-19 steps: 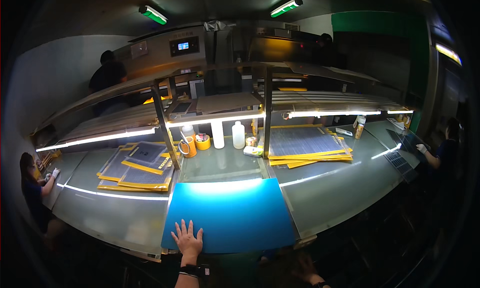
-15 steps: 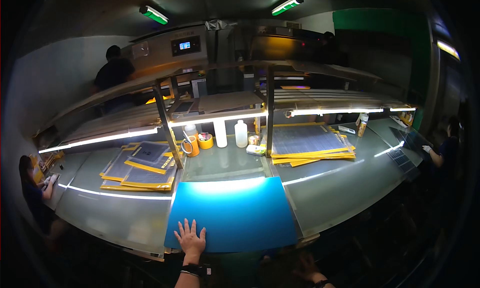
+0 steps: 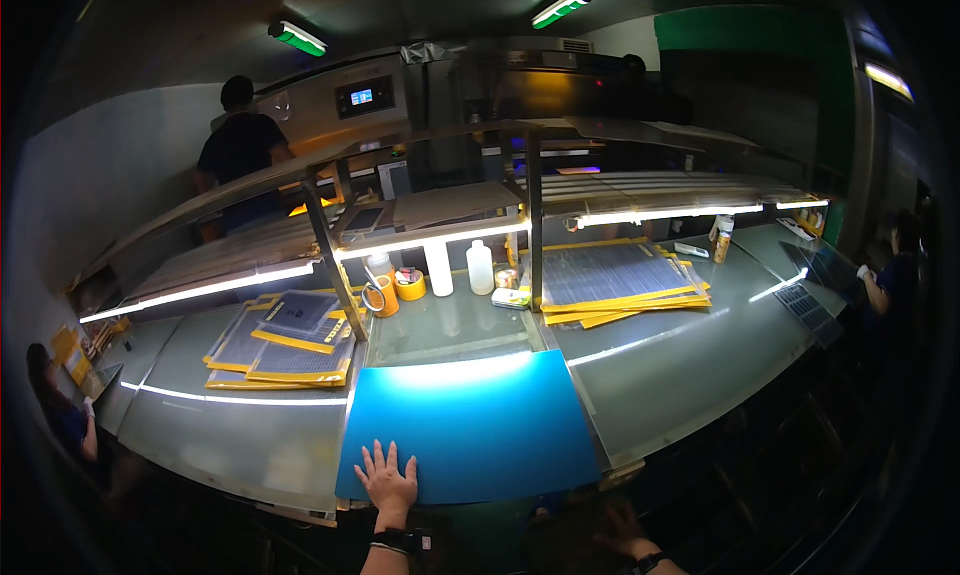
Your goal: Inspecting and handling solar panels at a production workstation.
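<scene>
A large smooth blue sheet (image 3: 500, 425) lies on the bench in front of me, its far part bright with reflected lamp light. My left hand (image 3: 391, 483) rests flat on its near left part, fingers spread, holding nothing. Below the bench's front edge, in shadow, is my right hand (image 3: 625, 530), apart from the sheet; its fingers look loosely spread with nothing in them.
Yellow-edged dark screens are stacked at left (image 3: 285, 340) and right (image 3: 620, 280). Behind the sheet stand a white bottle (image 3: 480, 268), an orange tape roll (image 3: 411, 287) and an orange cup (image 3: 383, 300). A shelf post (image 3: 535, 225) rises there. Co-workers sit at both ends.
The view has shifted slightly. My left hand remains flat on the blue sheet, and my right hand stays low in the shadow. The person behind the shelf at left has turned or shifted.
</scene>
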`<control>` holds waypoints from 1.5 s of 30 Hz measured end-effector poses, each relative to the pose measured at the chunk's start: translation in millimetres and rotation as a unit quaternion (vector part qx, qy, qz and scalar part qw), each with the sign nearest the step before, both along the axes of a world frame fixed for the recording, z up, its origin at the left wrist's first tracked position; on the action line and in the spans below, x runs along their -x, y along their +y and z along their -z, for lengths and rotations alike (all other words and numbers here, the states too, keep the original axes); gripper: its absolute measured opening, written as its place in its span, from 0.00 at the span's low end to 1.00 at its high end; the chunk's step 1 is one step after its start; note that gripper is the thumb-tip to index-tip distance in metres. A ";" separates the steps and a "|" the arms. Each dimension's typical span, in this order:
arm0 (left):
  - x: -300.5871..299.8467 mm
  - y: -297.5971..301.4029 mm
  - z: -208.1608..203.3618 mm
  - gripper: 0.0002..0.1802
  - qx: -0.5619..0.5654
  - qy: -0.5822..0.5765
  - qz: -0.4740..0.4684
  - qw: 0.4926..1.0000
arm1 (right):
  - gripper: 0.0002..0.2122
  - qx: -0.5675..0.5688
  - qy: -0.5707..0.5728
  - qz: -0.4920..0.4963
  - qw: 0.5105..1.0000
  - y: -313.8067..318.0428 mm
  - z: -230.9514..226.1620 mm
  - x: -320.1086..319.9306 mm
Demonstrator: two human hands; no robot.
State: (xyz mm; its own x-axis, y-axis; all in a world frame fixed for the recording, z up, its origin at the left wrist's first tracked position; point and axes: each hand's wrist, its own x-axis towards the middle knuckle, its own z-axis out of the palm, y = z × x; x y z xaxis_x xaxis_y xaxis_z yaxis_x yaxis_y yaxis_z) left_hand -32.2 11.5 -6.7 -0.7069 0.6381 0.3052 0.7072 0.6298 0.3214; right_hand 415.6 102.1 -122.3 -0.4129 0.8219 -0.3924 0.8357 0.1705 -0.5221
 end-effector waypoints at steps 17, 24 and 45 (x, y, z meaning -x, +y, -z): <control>-3.9 -0.6 -4.6 0.31 0.009 -0.009 -0.004 1.000 | 0.44 0.007 -0.016 -0.003 1.000 -1.8 -1.4 -1.1; -6.2 3.2 -8.9 0.30 0.002 -0.014 0.010 1.000 | 0.34 -0.030 0.228 -0.043 0.972 13.6 17.3 -34.9; -16.3 1.8 -28.8 0.28 0.041 -0.041 -0.011 0.998 | 0.14 -0.115 0.384 0.155 0.903 201.6 -209.5 -51.1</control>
State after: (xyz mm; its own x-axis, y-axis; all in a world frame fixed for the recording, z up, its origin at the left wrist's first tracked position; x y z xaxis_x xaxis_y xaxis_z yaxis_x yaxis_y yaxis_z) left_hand -15.9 13.3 22.1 -0.7409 0.6432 0.1933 0.6670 0.6707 0.3244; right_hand 466.7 303.7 87.1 -0.2273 0.9677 0.1085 0.2690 0.1695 -0.9481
